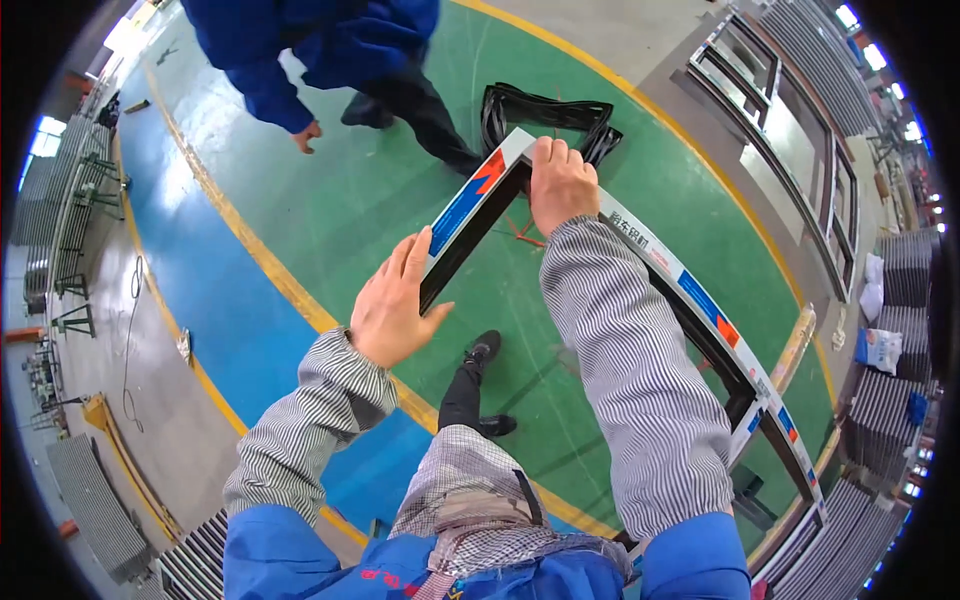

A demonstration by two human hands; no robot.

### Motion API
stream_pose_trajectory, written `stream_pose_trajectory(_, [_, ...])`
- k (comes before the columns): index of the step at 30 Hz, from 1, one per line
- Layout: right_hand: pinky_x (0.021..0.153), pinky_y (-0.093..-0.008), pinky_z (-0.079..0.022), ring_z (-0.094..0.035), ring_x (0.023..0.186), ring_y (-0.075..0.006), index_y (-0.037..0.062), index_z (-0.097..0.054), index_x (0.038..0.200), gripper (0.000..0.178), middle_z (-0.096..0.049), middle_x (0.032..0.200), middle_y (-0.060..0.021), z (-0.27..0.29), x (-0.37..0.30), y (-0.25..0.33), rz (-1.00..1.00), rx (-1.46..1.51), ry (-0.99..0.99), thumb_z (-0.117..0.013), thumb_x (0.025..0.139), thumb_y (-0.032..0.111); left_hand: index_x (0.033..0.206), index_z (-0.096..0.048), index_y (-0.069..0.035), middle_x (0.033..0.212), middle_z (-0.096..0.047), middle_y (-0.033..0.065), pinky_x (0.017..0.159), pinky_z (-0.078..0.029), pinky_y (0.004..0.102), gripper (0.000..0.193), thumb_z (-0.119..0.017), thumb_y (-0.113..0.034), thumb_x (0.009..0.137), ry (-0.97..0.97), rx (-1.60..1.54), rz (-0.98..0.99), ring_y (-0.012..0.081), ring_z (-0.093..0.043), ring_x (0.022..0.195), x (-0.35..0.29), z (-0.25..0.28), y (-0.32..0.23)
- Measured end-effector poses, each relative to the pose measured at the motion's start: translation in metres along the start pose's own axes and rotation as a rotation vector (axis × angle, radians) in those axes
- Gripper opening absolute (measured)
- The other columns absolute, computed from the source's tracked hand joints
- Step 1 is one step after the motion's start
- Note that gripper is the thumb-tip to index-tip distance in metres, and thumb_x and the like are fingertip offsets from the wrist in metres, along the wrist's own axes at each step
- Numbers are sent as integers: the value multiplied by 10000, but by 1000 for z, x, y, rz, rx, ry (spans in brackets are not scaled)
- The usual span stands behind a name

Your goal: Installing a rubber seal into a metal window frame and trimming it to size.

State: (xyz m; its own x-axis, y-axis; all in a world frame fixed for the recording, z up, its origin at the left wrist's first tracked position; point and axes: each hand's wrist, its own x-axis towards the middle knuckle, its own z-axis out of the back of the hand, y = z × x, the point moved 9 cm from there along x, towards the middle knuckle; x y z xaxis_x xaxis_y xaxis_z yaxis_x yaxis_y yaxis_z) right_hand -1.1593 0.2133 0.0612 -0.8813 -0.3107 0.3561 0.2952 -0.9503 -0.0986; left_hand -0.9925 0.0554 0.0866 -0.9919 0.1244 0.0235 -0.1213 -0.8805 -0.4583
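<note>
I hold a large window frame (700, 300) of dark metal wrapped in white film with blue and red patches, its corner pointing away from me. My left hand (393, 305) presses flat against the frame's left bar, thumb on the inner side. My right hand (560, 183) is closed over the top bar just right of the corner. A coil of black rubber strip (545, 113) lies on the green floor just beyond the corner.
A person in blue work clothes (330, 50) bends over at the top, one hand (306, 135) hanging down. More framed windows (800, 130) lie at the right. Stacks of metal profiles (900, 280) line the right edge. Yellow lines (250, 240) divide the green and blue floor.
</note>
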Motion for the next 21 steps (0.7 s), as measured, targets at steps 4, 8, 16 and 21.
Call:
stream_pose_trajectory(4, [709, -353, -465, -577, 874, -208, 56, -458, 1231, 425, -549, 980, -58, 24, -7, -2, 45, -31, -58, -543, 830, 168, 1444, -252, -21, 1355, -422, 197, 977, -425, 405, 898, -751, -207, 722, 15, -11, -24, 360, -498, 1169, -1, 10, -14])
stream_pose_trajectory(8, [743, -354, -444, -561, 867, -199, 81, -430, 1319, 604, -533, 989, -47, 47, -39, -37, 31, -96, -16, -646, 785, 261, 1442, -260, -31, 1340, -438, 199, 959, -441, 402, 887, -747, -189, 718, -14, 4, -28, 366, -506, 1162, -4, 13, -18])
stream_pose_trajectory(16, [930, -378, -399, -539, 994, -227, 30, -367, 1377, 841, -531, 1147, -92, 62, -219, -211, -66, -268, 145, -757, 696, 334, 1446, -270, -54, 1339, -447, 196, 986, -424, 402, 829, -727, -160, 763, -15, -1, -35, 376, -473, 1203, -11, 2, -32])
stream_pose_trajectory(21, [1035, -405, -336, -494, 1111, -264, -17, -379, 1361, 745, -525, 1185, -137, 123, -308, -316, -377, -613, 269, -695, 755, 281, 1472, -219, -112, 1345, -440, 177, 960, -442, 424, 843, -701, -189, 785, -59, 101, -70, 379, -471, 1209, -11, -3, -29])
